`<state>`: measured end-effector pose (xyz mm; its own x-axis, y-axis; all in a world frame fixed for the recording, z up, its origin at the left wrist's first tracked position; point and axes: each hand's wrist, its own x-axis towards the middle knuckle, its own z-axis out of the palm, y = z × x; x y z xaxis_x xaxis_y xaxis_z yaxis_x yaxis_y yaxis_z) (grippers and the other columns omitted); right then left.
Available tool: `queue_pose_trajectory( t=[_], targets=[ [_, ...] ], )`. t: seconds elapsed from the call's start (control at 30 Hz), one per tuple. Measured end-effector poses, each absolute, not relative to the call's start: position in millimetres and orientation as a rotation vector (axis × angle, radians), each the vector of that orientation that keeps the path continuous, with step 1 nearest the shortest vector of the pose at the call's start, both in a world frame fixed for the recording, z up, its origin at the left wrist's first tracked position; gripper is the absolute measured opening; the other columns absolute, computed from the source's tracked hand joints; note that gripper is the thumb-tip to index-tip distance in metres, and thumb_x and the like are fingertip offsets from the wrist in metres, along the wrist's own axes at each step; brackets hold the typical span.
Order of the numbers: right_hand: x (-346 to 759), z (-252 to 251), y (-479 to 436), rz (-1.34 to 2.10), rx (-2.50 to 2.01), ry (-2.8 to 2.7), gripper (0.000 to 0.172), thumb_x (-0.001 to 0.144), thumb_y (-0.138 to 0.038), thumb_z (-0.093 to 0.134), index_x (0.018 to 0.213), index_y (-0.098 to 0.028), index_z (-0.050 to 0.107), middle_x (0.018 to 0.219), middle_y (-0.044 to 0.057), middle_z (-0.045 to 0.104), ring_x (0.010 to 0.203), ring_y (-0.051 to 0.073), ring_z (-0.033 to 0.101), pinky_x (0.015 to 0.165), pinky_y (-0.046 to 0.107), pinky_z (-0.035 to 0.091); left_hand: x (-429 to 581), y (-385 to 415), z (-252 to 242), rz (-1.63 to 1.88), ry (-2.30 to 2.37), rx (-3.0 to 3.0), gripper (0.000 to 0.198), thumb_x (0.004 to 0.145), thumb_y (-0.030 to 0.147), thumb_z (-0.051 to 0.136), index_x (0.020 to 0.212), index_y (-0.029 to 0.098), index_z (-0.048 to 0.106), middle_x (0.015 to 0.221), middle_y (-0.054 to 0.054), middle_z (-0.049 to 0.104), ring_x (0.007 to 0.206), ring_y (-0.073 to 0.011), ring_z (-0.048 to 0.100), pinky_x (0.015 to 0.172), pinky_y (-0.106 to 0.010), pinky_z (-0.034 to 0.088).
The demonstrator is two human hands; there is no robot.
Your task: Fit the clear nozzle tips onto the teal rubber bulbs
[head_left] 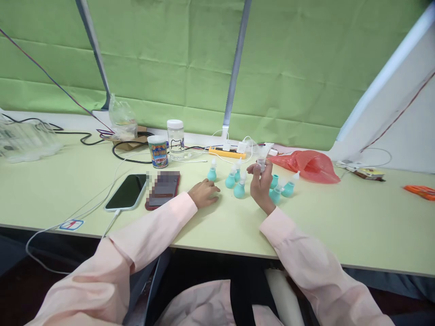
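My left hand (pixel 204 194) lies palm down on the table, fingers apart and holding nothing. Just beyond its fingertips stands a small teal squeeze bulb (pixel 212 174) with a clear tip. My right hand (pixel 261 186) is raised slightly, its fingers closed on a small clear plastic piece (pixel 261 163), shaped like a little cup. Between my hands are more teal bulbs with clear tips, one of them the nearest bulb (pixel 239 190). Right of my right hand sit several others: an upright bulb (pixel 275 195), a tilted bulb (pixel 288 189), and one partly hidden bulb without a tip (pixel 273 181).
Two phones, a white-edged phone (pixel 126 193) and a red-cased phone (pixel 163 190), lie left. Behind them stand a printed paper cup (pixel 158 153) and a lidded jar (pixel 176 140). A yellow power strip (pixel 227 153), cables and a red plastic bag (pixel 309 166) occupy the back.
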<state>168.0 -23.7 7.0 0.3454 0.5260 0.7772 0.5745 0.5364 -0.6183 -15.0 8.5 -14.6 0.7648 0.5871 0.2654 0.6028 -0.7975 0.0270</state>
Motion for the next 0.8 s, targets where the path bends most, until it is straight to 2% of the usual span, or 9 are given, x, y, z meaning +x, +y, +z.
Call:
queue_pose_trajectory(
  t=[0.1, 0.23, 0.33, 0.47, 0.6, 0.8],
  targets=[
    [174, 8, -19, -0.047, -1.158, -1.250, 0.028, 0.082, -0.039, 0.022, 0.098, -0.019, 0.033, 0.075, 0.003, 0.054, 0.063, 0.014, 0.051, 0.065, 0.029, 0.038, -15, 9, -16, -0.388, -0.964, -2.895, 0.030, 0.073, 0.026, 0.044, 0.099, 0.017, 0.055, 0.090, -0.009, 0.054, 0.086, -0.0193, 0.046, 0.074, -0.030, 0.039],
    [190, 9, -8, -0.242, -1.281, -1.147, 0.031, 0.083, -0.040, 0.018, 0.099, -0.018, 0.032, 0.098, 0.010, 0.048, 0.090, 0.018, 0.046, 0.076, 0.034, 0.034, -14, 10, -16, -0.373, -0.977, -2.889, 0.028, 0.072, 0.022, 0.044, 0.097, 0.017, 0.056, 0.092, -0.008, 0.054, 0.087, -0.0190, 0.045, 0.076, -0.030, 0.038],
    [204, 5, 4, -0.323, -1.464, -1.152, 0.034, 0.082, -0.041, 0.018, 0.100, -0.017, 0.033, 0.104, 0.012, 0.042, 0.100, 0.021, 0.037, 0.081, 0.037, 0.029, -14, 10, -16, -0.385, -0.974, -2.892, 0.028, 0.073, 0.024, 0.044, 0.097, 0.017, 0.056, 0.091, -0.009, 0.054, 0.086, -0.0190, 0.046, 0.075, -0.030, 0.038],
    [217, -6, 17, -0.278, -1.739, -1.273, 0.033, 0.080, -0.043, 0.022, 0.094, -0.018, 0.038, 0.105, 0.012, 0.040, 0.099, 0.024, 0.037, 0.077, 0.040, 0.028, -15, 9, -16, -0.405, -0.962, -2.897, 0.028, 0.073, 0.025, 0.044, 0.097, 0.017, 0.056, 0.090, -0.009, 0.054, 0.086, -0.0193, 0.046, 0.075, -0.030, 0.039],
    [219, -16, 22, -0.115, -1.993, -1.321, 0.034, 0.078, -0.044, 0.024, 0.092, -0.018, 0.042, 0.101, 0.011, 0.045, 0.092, 0.028, 0.041, 0.071, 0.044, 0.030, -15, 8, -14, -0.380, -0.971, -2.890, 0.028, 0.073, 0.026, 0.043, 0.096, 0.016, 0.056, 0.091, -0.009, 0.054, 0.087, -0.0200, 0.046, 0.074, -0.031, 0.039],
    [218, -23, 23, -0.227, -2.133, -1.463, 0.032, 0.077, -0.037, 0.032, 0.095, -0.013, 0.043, 0.095, 0.015, 0.048, 0.093, 0.031, 0.040, 0.069, 0.045, 0.032, -15, 7, -13, -0.366, -0.965, -2.892, 0.027, 0.073, 0.026, 0.044, 0.095, 0.017, 0.057, 0.090, -0.009, 0.054, 0.086, -0.0200, 0.046, 0.074, -0.031, 0.038]
  ],
)
